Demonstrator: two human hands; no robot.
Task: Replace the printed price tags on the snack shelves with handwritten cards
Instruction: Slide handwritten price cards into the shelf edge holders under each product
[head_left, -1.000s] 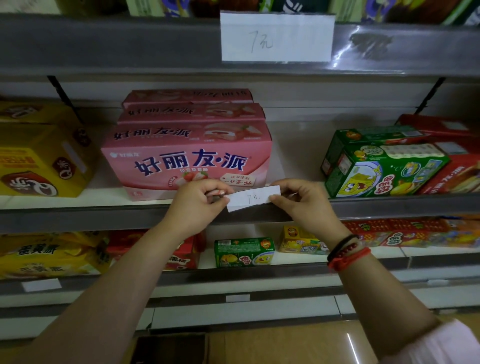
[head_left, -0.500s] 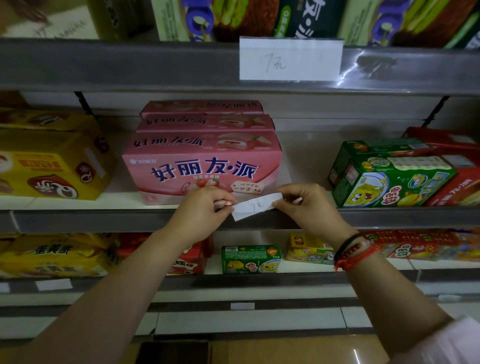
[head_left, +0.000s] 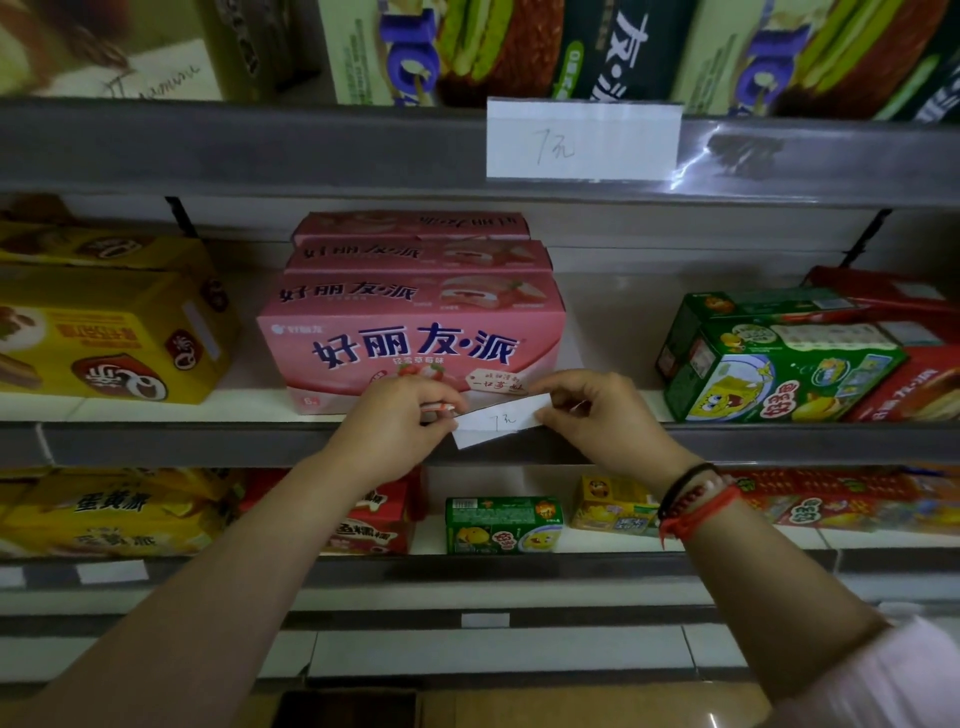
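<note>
Pinched at both ends — left hand (head_left: 400, 431) on the low end, right hand (head_left: 597, 415) on the high end of the handwritten card (head_left: 501, 420). Tilted against the shelf rail (head_left: 208, 444), below the pink snack box (head_left: 410, 345), not yet seated. Likely to crease or sit crooked if pushed in unevenly — or drop if either pinch loosens early.

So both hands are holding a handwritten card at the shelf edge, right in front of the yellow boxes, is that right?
Not quite. The head view shows both the left hand and right hand holding the handwritten card at the shelf edge, but in front of the pink boxes. The yellow boxes sit further left.
</note>
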